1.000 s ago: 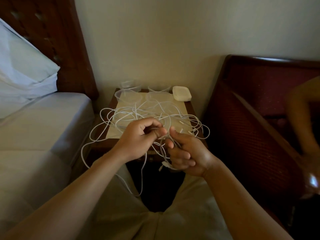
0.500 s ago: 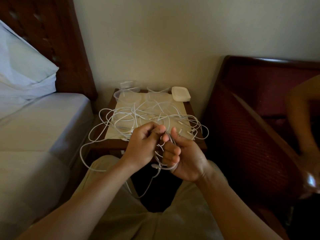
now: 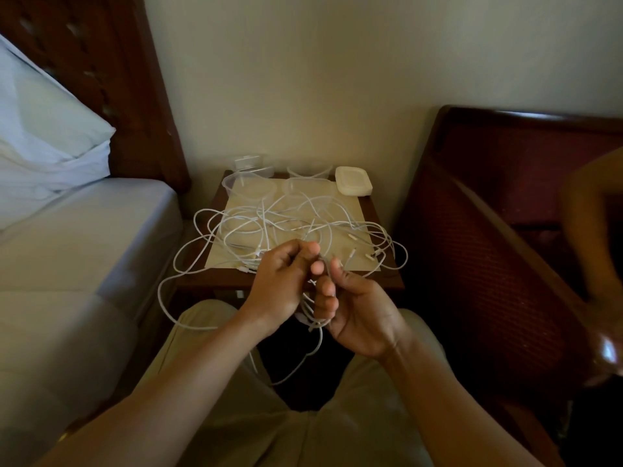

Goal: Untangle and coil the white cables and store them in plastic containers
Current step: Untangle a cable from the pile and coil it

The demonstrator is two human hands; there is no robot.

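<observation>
Several clear plastic containers (image 3: 248,188) and a white lid stack (image 3: 353,185) line the back of the small worktop (image 3: 377,214), between a bed (image 3: 81,237) and a red chair (image 3: 505,230). Tangled white cables (image 3: 269,227) sprawl over the worktop and hang off its front edge. Left hand (image 3: 279,284) pinches a strand with curled fingers; right hand (image 3: 357,311) curls around gathered loops just beside it.
</observation>
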